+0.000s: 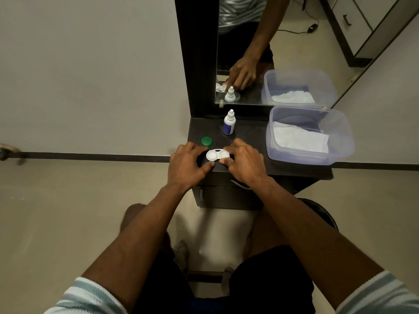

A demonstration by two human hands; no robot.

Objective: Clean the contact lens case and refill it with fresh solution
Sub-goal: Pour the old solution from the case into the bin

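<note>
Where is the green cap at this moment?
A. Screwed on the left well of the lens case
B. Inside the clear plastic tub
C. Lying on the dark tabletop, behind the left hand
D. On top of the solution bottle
C. The green cap lies alone on the dark tabletop, just beyond the left hand, apart from the lens case, whose wells look uncovered.

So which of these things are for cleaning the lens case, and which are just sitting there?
For the job:
lens case
green cap
solution bottle
tissue in the plastic tub, probably for wiping

Just there:
mirror
drawer handle
</note>
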